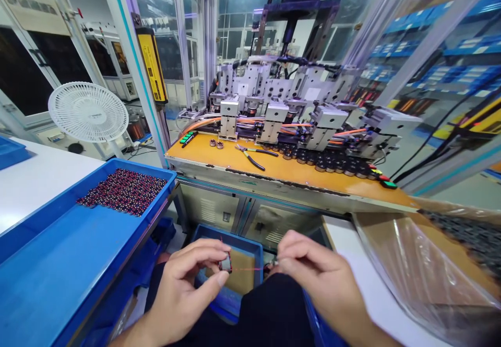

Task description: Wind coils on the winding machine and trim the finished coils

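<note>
Between the thumb and fingers of my left hand (182, 284) is a small motor stator (225, 263) with a grey metal rim and dark, red-tinged windings. A thin reddish wire (248, 269) runs sideways from the stator toward my right hand (321, 271). My right fingers are pinched together at the wire's far end; the exact grip point is hidden by the fingers. Both hands hang above my lap, over a blue bin (256, 248) with a brown cardboard sheet (242, 271) in it.
A blue tray (78, 248) on the left holds many similar stators (125, 190). Ahead, an orange bench (203, 154) bears pliers (254, 155), two loose stators (216, 144), a row of dark parts (332, 163) and a winding machine (274, 112). Plastic film (422, 268) lies right.
</note>
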{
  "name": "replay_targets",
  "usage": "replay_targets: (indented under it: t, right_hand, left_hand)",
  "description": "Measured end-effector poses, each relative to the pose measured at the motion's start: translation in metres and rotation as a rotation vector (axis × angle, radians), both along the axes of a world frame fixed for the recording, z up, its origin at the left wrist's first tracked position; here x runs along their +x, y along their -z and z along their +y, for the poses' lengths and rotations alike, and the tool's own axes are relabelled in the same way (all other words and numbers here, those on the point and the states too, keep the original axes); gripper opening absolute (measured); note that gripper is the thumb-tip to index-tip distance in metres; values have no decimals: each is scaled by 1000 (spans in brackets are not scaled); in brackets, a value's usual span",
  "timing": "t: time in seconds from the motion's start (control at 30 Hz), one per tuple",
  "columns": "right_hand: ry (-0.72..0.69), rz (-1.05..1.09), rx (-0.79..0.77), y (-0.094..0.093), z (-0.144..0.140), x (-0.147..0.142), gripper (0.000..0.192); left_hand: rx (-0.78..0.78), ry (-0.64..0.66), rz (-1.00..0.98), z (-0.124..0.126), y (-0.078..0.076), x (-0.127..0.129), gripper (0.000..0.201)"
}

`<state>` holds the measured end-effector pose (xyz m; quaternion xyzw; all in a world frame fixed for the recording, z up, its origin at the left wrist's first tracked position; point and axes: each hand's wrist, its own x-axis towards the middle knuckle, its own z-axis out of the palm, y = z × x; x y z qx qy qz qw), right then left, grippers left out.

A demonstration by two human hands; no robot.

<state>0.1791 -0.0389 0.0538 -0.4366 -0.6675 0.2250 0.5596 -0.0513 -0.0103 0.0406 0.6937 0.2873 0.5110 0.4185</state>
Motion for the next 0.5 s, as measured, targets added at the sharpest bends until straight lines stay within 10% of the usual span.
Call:
replay_targets:
  t: [0.33, 0.5]
  right_hand:
    - [-262, -983, 544, -49, 16, -10, 38]
    - [-438, -521, -121, -35, 11, -24, 34]
  left_hand:
    - [187, 48, 227, -1, -13, 0, 25]
    - [166, 41, 198, -4, -13, -6, 26]
